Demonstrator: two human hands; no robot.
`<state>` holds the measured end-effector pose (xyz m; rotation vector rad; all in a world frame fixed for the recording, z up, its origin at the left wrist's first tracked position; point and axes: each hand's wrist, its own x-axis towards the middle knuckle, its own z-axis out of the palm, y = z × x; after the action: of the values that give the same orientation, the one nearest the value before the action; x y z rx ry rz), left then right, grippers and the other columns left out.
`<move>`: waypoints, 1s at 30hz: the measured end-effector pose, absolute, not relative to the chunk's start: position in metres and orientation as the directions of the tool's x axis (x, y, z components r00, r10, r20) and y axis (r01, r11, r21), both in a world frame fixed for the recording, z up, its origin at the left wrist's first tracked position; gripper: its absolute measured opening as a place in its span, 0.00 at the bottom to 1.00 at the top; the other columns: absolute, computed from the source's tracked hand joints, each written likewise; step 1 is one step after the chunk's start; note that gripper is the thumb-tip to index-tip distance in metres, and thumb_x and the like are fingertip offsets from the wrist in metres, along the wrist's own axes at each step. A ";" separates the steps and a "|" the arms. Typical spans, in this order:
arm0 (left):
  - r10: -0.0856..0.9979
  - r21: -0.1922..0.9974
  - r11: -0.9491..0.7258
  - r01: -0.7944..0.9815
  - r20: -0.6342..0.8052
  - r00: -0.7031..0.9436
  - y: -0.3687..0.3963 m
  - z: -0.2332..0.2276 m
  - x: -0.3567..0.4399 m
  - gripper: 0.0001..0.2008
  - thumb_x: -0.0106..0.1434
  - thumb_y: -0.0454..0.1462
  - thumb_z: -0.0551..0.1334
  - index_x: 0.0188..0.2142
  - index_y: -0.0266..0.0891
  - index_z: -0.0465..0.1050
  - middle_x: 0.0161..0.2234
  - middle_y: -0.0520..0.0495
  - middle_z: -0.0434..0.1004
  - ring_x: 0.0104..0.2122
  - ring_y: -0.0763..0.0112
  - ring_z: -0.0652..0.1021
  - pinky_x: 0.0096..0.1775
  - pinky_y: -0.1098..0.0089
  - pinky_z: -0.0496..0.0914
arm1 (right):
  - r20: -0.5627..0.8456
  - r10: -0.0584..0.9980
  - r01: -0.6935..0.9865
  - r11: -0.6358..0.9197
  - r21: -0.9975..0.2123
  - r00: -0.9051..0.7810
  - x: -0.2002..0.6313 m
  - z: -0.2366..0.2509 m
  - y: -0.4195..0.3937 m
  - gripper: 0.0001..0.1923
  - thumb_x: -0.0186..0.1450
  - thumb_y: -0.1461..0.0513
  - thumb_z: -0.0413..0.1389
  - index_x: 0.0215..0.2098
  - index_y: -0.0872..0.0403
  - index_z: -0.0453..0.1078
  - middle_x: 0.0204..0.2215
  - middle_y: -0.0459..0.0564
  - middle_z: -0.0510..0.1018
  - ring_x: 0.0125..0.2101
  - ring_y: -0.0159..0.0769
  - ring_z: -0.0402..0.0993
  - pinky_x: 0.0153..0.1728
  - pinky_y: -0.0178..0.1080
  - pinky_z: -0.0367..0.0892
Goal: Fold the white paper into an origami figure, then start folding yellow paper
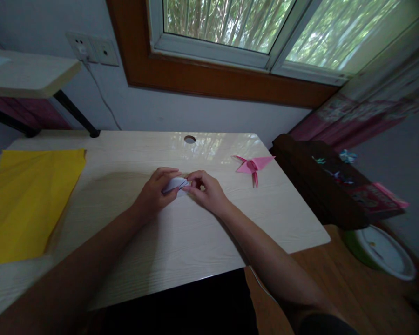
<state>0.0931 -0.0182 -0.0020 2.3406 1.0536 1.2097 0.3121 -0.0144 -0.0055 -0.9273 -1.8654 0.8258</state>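
Note:
A small folded piece of pale lilac paper (176,184) lies at the middle of the light wooden desk (181,242). My left hand (156,191) pinches its left side, fingers curled over it. My right hand (206,190) pinches its right end with the fingertips. Both hands meet over the paper, which is mostly hidden by the fingers. A finished pink paper crane (253,165) rests on the desk to the right, apart from my hands.
A large yellow sheet (24,200) covers the desk's left part. A cable hole (189,139) sits near the back edge. A dark side table (321,186) with small items and a green-rimmed bowl (380,251) on the floor stand to the right.

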 end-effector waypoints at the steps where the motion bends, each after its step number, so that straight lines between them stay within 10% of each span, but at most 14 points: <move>1: 0.734 0.568 -0.677 0.468 0.568 0.372 -0.018 -0.002 0.093 0.18 0.66 0.34 0.63 0.55 0.43 0.71 0.53 0.42 0.73 0.54 0.59 0.75 0.56 0.56 0.71 | 0.404 0.846 0.260 0.502 -0.825 -0.348 0.312 -0.006 -0.014 0.16 0.65 0.53 0.64 0.46 0.50 0.69 0.31 0.43 0.73 0.27 0.31 0.69 0.28 0.36 0.64; 19: 0.951 0.892 -0.304 0.334 0.305 0.050 -0.013 0.000 0.083 0.14 0.72 0.43 0.55 0.51 0.41 0.71 0.45 0.45 0.81 0.45 0.63 0.81 0.49 0.61 0.74 | 0.485 0.563 0.322 0.808 -0.493 -0.670 0.309 0.012 -0.023 0.09 0.73 0.55 0.55 0.38 0.51 0.67 0.37 0.52 0.77 0.39 0.38 0.73 0.41 0.42 0.70; 30: 0.826 0.669 -0.564 0.484 0.441 0.351 -0.017 0.006 0.080 0.12 0.70 0.42 0.58 0.48 0.42 0.76 0.45 0.45 0.80 0.45 0.63 0.79 0.50 0.62 0.72 | 0.490 0.495 0.386 0.868 -0.311 -0.718 0.313 0.012 -0.023 0.09 0.75 0.55 0.51 0.39 0.51 0.67 0.36 0.52 0.77 0.38 0.39 0.72 0.39 0.41 0.68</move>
<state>0.0804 -0.0174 0.0062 2.1947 1.1442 1.0854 0.3132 -0.0228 0.0116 -0.6369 -2.4603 0.2500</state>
